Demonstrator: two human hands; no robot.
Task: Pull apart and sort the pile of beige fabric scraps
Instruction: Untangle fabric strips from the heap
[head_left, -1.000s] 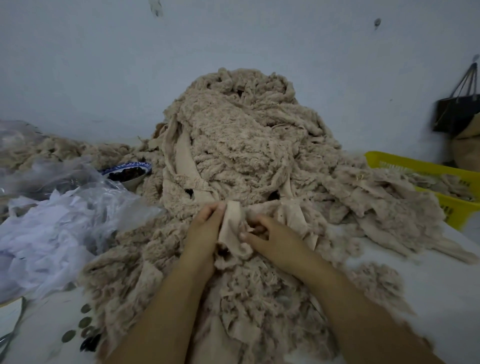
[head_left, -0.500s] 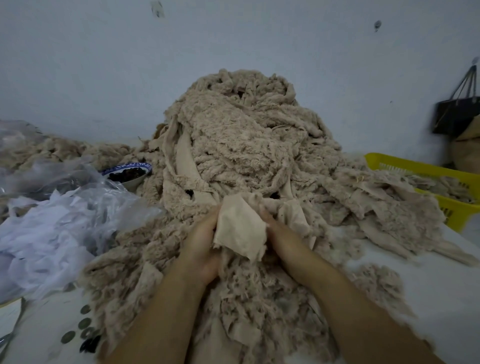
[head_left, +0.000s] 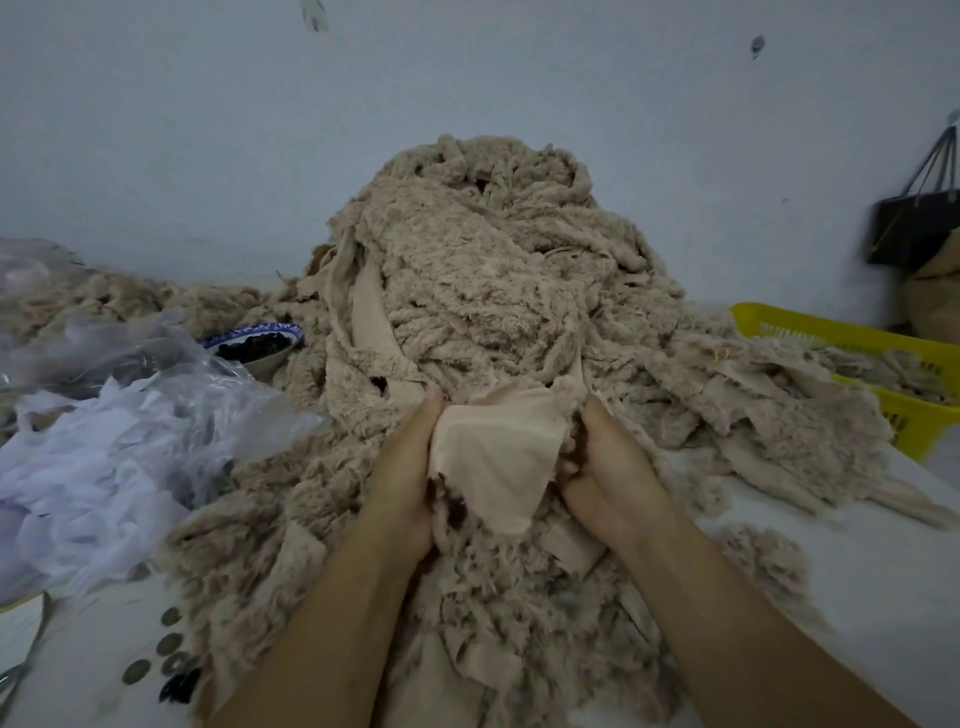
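Before the pile (head_left: 493, 291), scrap (head_left: 498, 457) wider than earlier, edges in curled fingers of left hand (head_left: 408, 467) and right hand (head_left: 613, 467).

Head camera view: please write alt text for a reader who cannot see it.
The left hand and right hand hold a smooth beige fabric scrap between them, before a tall pile of fluffy beige fabric scraps. A yellow plastic basket with more scraps stands at the right; a clear plastic bag and a blue-rimmed bowl lie at the left.
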